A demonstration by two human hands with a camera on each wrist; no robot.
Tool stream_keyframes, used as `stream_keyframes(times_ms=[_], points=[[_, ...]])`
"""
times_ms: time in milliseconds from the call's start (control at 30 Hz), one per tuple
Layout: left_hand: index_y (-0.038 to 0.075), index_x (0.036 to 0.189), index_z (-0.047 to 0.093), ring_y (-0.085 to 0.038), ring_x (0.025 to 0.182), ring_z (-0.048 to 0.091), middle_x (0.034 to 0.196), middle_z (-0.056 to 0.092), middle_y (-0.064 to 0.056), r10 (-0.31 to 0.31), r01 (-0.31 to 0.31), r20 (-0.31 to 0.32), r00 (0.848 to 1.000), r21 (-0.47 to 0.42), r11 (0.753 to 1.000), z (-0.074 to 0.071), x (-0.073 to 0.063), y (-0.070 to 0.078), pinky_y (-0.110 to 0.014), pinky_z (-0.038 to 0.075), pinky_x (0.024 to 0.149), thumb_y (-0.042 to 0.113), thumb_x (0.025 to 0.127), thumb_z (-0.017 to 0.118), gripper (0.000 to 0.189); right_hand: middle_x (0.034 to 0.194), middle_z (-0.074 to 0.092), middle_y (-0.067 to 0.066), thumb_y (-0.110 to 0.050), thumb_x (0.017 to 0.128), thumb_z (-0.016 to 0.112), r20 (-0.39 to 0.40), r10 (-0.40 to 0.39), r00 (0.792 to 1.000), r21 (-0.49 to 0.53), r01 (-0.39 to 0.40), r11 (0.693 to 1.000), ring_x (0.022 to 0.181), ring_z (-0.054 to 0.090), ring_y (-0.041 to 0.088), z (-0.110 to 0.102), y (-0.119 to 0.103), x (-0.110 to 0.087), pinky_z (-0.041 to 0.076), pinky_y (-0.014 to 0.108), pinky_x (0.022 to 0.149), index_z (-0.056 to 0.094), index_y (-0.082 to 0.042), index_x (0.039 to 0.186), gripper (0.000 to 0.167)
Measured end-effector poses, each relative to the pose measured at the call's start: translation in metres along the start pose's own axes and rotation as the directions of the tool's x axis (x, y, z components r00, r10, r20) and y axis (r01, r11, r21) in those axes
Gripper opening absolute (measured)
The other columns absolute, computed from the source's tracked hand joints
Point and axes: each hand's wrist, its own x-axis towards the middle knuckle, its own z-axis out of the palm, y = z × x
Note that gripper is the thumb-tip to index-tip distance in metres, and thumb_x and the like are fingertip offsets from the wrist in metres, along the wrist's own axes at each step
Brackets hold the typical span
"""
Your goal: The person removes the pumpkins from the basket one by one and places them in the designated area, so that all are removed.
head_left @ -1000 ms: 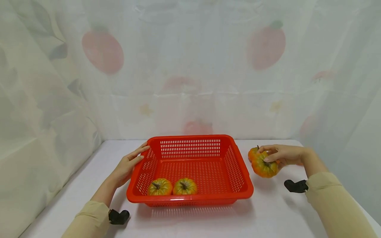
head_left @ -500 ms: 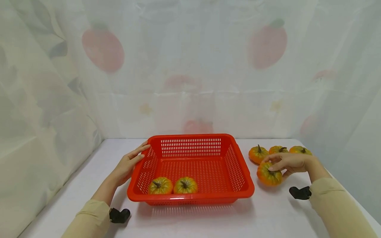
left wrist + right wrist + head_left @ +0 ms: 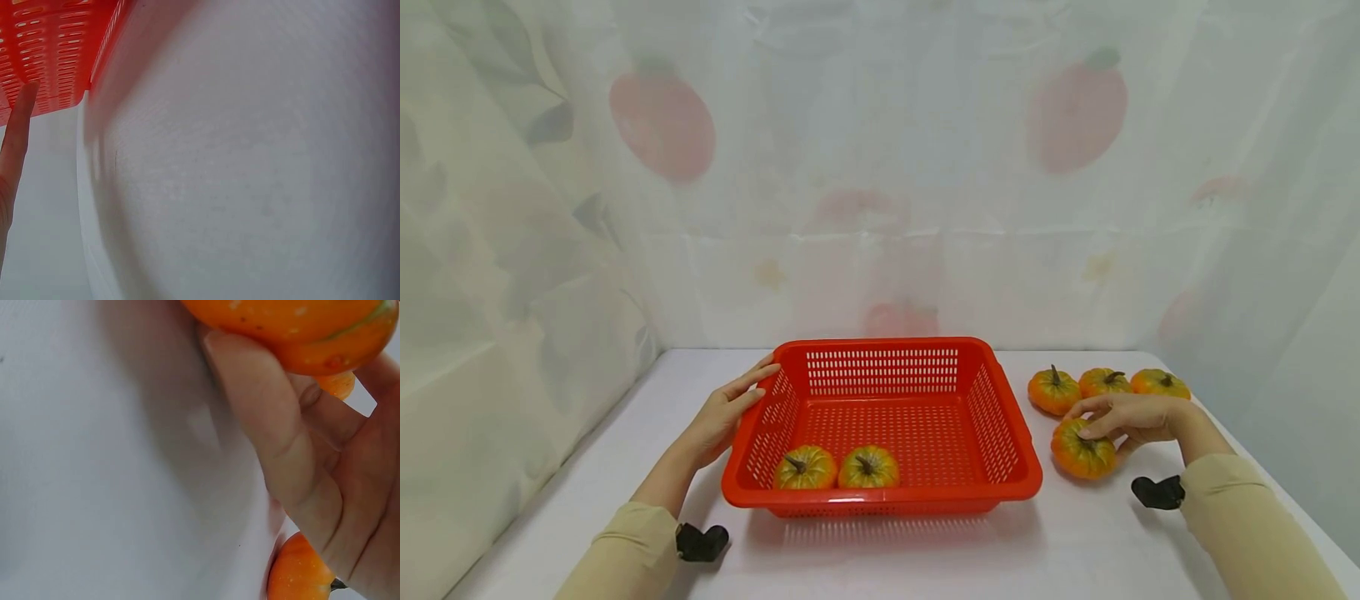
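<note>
Held pumpkin [image 3: 1084,458]: lower and nearer the person than a second ago, right of the basket [image 3: 880,497]; contact with the surface [image 3: 940,571] unclear.
Right hand [image 3: 1129,418]: fingers curled, parted to its girth, holding it.
Left hand [image 3: 722,421]: fairly straight fingers touching the basket, unmoved.
Back row [image 3: 1055,391]: three pumpkins, now uncovered.
Count: two inside, four outside, judging the held one outside.

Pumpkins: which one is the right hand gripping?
The front pumpkin right of the red basket: the right hand grips it, while three others sit behind it and two inside.
</note>
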Motion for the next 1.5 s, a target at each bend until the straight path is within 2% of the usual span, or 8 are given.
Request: stream_keyframes(times_ms=[167,400,633,1067,1267,1500], points=[[0.016,0.155,0.033,0.011,0.121,0.053,0.169,0.01,0.005,-0.007,0.007,-0.005,1.0,0.002,1.0,0.0,-0.001,0.0,-0.023,0.058,0.091,0.029,0.105,0.046,0.053,0.117,0.055,0.007,-0.026,0.095,0.063,-0.008,0.021,1.0,0.002,-0.021,1.0,0.095,0.058,0.02,0.0,0.001,0.0,0.058,0.032,0.076,0.051,-0.008,0.134,0.045],[0.01,0.155,0.03,0.012,0.123,0.052,0.169,0.007,0.003,0.022,-0.021,0.022,1.0,-0.039,0.999,0.0,-0.001,0.002,-0.022,0.057,0.091,0.025,0.106,0.045,0.054,0.122,0.055,0.008,-0.029,0.095,0.062,-0.025,0.046,0.999,-0.02,-0.046,0.999,0.1,0.056,0.021,0.001,0.001,0.0,0.057,0.034,0.077,0.051,-0.008,0.135,0.046],[0.01,0.155,0.03,0.011,0.124,0.053,0.17,0.008,0.003,0.029,-0.027,0.027,0.999,-0.046,0.999,0.0,0.0,0.001,-0.023,0.057,0.091,0.024,0.106,0.045,0.053,0.12,0.054,0.009,-0.028,0.096,0.061,-0.032,0.062,0.998,-0.023,-0.063,0.998,0.097,0.056,0.021,0.0,0.0,0.0,0.058,0.033,0.075,0.052,-0.009,0.136,0.045],[0.015,0.155,0.032,0.011,0.12,0.055,0.169,0.01,0.003,0.0,0.0,0.001,1.0,-0.016,1.0,0.001,0.0,0.002,-0.025,0.058,0.09,0.029,0.105,0.047,0.054,0.114,0.053,0.008,-0.027,0.097,0.06,-0.022,0.047,0.999,-0.021,-0.048,0.999,0.09,0.055,0.019,0.0,-0.005,-0.006,0.059,0.033,0.075,0.052,-0.009,0.136,0.044],[0.015,0.155,0.033,0.01,0.12,0.055,0.169,0.009,0.004,-0.001,0.001,0.004,1.0,-0.016,1.0,0.0,0.0,0.002,-0.024,0.058,0.09,0.029,0.105,0.047,0.053,0.107,0.052,0.006,-0.026,0.097,0.059,-0.004,0.029,1.0,-0.013,-0.029,0.999,0.085,0.054,0.017,-0.002,-0.004,-0.008,0.059,0.032,0.073,0.052,-0.008,0.137,0.044],[0.016,0.155,0.033,0.011,0.12,0.054,0.169,0.009,0.004,-0.004,0.004,-0.001,1.0,-0.011,1.0,0.001,-0.001,0.003,-0.024,0.058,0.09,0.029,0.105,0.047,0.053,0.105,0.054,0.005,-0.026,0.099,0.056,0.016,-0.002,1.0,0.015,0.002,1.0,0.084,0.056,0.018,-0.007,-0.004,-0.012,0.062,0.039,0.078,0.051,-0.007,0.139,0.044]])
